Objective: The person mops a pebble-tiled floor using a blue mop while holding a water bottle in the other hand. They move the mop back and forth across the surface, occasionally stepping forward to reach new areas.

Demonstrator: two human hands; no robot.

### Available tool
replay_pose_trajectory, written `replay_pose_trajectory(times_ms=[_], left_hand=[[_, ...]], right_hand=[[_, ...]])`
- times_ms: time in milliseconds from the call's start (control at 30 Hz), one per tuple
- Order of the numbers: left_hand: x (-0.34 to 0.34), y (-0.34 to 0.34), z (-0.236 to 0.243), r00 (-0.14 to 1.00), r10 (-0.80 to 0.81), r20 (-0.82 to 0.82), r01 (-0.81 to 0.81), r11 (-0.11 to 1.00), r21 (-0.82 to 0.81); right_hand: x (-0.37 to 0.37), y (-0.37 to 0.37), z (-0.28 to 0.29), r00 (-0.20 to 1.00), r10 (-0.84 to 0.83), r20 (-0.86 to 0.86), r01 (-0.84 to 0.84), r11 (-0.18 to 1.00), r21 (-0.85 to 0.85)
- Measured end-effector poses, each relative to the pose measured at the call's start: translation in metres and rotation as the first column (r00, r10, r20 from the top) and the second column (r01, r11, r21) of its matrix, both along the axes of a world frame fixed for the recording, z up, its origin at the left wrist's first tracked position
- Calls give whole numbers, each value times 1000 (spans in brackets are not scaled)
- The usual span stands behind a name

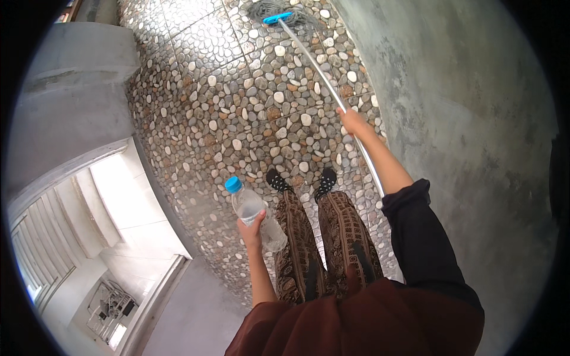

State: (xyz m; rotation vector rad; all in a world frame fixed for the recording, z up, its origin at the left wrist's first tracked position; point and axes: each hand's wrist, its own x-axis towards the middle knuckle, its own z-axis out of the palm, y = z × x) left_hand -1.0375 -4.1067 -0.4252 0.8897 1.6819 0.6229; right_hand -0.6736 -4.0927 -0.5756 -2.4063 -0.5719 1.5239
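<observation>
My left hand [252,230] is closed around a clear plastic bottle [249,207] with a blue cap, tilted a little with its cap pointing away from me. Some clear liquid seems to show inside, though the amount is hard to tell. In my right hand [354,123] is the long silver handle of a mop [313,62]; the fingers wrap around its middle. The handle slants from beside my right forearm up to a blue mop head holder [277,18]. Grey mop strands [303,18] lie spread on the floor at the far end.
Pebble-patterned tiles make up the floor [249,118], with bright glare at the far left. A grey wall [463,118] runs along the right. At left, an opening [136,202] in a grey wall shows a white-tiled room with a metal rack [111,308]. My socked feet [278,180] stand below.
</observation>
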Motion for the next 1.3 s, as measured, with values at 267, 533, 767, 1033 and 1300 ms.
replay_pose_trajectory(times_ms=[267,533,767,1033,1300], left_hand=[[5,5,-8,994,-74,83,76,997,-18],[4,0,-17,994,-68,87,75,994,-74],[-2,6,3,995,-89,48,90,996,-15],[16,17,2,976,-205,78,208,977,-38],[57,15,-16,932,-317,177,332,942,-56]], right_hand=[[-66,-279,74,957,245,157,-207,952,-224],[-124,-300,95,978,196,75,-158,922,-353],[-33,-18,-20,916,285,282,-331,935,131],[17,-120,-33,852,157,499,-207,977,44],[-103,-430,101,989,48,139,17,901,-433]])
